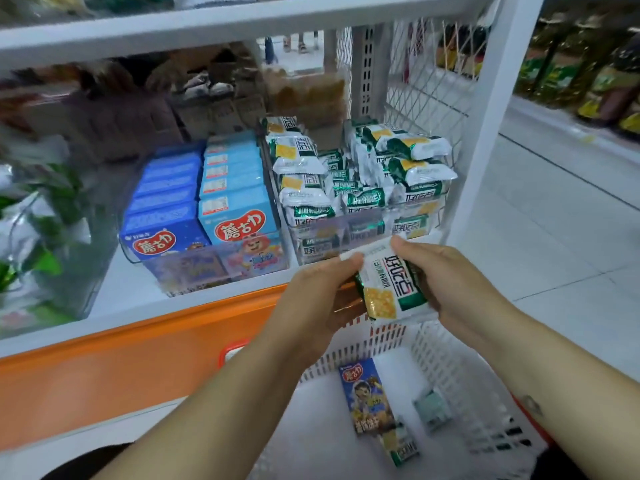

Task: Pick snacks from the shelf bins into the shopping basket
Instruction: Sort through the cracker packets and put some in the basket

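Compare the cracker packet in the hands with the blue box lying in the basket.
The green-and-white cracker packet is a soft crimped pouch; the dark blue cardboard snack box is rigid, square-edged. The left hand and right hand hold the packet above the white plastic basket; the box lies flat inside it. Both are oblong.
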Tool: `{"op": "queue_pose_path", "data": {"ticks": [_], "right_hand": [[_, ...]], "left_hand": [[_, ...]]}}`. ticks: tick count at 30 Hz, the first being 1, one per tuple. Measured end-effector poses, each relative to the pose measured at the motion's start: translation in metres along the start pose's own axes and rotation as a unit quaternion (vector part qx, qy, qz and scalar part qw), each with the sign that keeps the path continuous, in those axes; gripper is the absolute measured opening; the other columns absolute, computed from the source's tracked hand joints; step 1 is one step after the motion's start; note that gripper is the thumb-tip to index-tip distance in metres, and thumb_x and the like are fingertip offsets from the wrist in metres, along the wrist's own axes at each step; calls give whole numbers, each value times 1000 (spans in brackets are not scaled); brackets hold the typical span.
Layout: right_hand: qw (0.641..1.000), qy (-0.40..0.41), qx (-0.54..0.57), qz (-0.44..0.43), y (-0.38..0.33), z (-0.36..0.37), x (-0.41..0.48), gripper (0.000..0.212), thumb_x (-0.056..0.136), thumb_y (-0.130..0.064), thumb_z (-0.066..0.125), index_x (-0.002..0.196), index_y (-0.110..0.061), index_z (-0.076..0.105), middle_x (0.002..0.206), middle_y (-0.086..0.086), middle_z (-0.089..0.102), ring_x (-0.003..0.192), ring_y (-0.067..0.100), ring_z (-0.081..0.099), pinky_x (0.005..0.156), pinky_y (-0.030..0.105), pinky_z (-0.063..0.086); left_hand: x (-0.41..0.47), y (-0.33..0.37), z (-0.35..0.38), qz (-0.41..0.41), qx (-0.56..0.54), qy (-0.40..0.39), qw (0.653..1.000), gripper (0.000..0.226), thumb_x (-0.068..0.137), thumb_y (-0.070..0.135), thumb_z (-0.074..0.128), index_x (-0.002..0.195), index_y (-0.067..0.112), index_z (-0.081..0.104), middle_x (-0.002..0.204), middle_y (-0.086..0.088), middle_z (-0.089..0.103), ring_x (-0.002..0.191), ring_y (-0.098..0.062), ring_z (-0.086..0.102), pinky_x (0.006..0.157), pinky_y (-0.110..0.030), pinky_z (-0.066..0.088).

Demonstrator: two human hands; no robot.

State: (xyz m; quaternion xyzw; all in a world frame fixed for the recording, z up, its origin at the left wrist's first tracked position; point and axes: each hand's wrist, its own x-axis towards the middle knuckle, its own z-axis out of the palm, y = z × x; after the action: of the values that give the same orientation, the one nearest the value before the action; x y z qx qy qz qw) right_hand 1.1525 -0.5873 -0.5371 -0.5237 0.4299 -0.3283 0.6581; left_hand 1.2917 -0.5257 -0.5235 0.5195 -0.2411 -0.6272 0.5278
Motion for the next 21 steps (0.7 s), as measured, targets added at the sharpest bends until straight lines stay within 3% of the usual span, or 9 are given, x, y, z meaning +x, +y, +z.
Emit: {"op": "queue_pose_path", "data": {"ticks": [2,5,7,10,12,14,17,21], "right_hand": [[1000,-1,8,18,3,2,4,27,93,-32,55,95,-10,72,91,9,75,84,23,72,84,40,54],[999,-37,-20,34,2,0,5,35,92,-39,52,104,-12,71,99,7,74,96,25,70,93,44,50],[992,-94,-82,25,1,-3,2,39,82,-43,59,105,-15,72,102,5,74,98,24,69,91,42,50],[989,-127,-75,23,2,-3,-2,31,80,-23,64,106,-9,70,103,4,74,98,21,69,80,32,54],[992,-115,-45,28,3,-2,-2,20,87,-12,59,103,-5,70,100,6,74,92,19,70,73,27,56],[994,-100,-30,33,3,-1,-2,17,89,-9,58,99,-6,71,98,8,74,88,18,70,76,29,57],[996,-81,-13,31,3,-4,-2,20,82,-14,62,97,-7,72,99,10,74,90,22,66,88,39,50],[996,-80,1,29,3,-7,-2,30,73,-21,65,98,-6,72,101,10,73,90,22,66,82,34,50]], "left_hand": [[1,-2,-1,-7,-8,14,1000,21,97,20,51,89,11,68,82,-3,75,74,-16,71,86,-36,55],[2,0,-7,2,-27,27,999,21,98,19,48,91,11,66,79,-3,75,71,-15,71,77,-33,58],[2,3,-14,7,-50,36,998,21,98,20,48,95,10,65,81,-5,75,72,-16,72,70,-32,60],[2,7,-21,5,-63,39,997,21,98,21,48,95,9,65,82,-7,75,72,-18,72,61,-30,59],[3,6,-23,-10,-53,34,998,23,97,26,50,94,10,66,88,-8,75,77,-19,72,68,-32,59],[1,3,-25,-26,-14,12,999,25,94,33,53,97,12,67,95,-7,75,86,-20,71,80,-36,57],[-3,-1,-28,-13,69,-41,997,27,78,29,65,102,17,69,98,-1,75,91,-15,70,78,-31,56],[-3,-3,-30,11,100,-51,994,31,66,17,68,97,20,72,98,3,75,92,-16,70,80,-30,57]]}}
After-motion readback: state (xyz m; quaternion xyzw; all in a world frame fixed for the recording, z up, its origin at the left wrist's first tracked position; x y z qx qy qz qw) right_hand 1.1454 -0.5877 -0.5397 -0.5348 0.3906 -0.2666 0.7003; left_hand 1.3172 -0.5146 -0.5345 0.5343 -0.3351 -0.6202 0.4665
